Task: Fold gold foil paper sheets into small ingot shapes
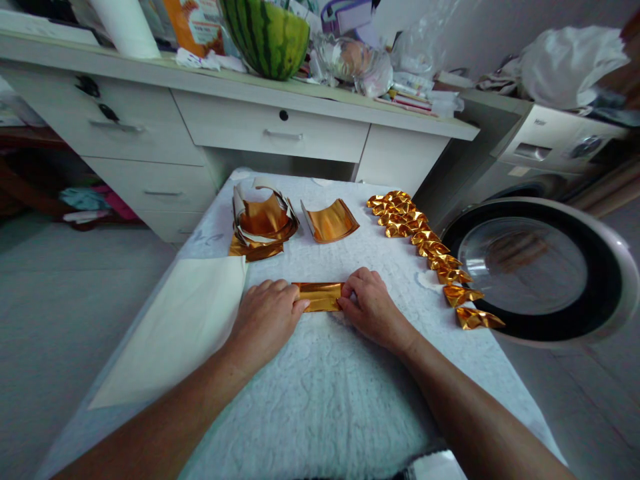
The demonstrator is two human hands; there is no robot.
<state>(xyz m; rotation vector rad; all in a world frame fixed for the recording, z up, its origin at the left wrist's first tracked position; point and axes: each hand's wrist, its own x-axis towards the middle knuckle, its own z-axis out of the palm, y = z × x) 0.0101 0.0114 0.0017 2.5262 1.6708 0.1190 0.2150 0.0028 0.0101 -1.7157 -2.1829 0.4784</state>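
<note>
A flat strip of gold foil paper (320, 297) lies crosswise on the cloth-covered table, between my hands. My left hand (270, 308) grips its left end, thumb on top and fingers curled. At the right end, my right hand (367, 299) pinches the strip with thumb and fingers. Beyond them sits a curled stack of gold sheets (265, 219), and to its right one curved gold sheet (332, 221) rests alone. Several folded gold foil pieces (431, 248) form a slanting row along the table's right side.
White paper (175, 327) covers the table's left part. Behind stands a desk (280, 127) bearing a cut watermelon (270, 40) and plastic bags. An open washing machine door (525, 267) is close to the table's right edge.
</note>
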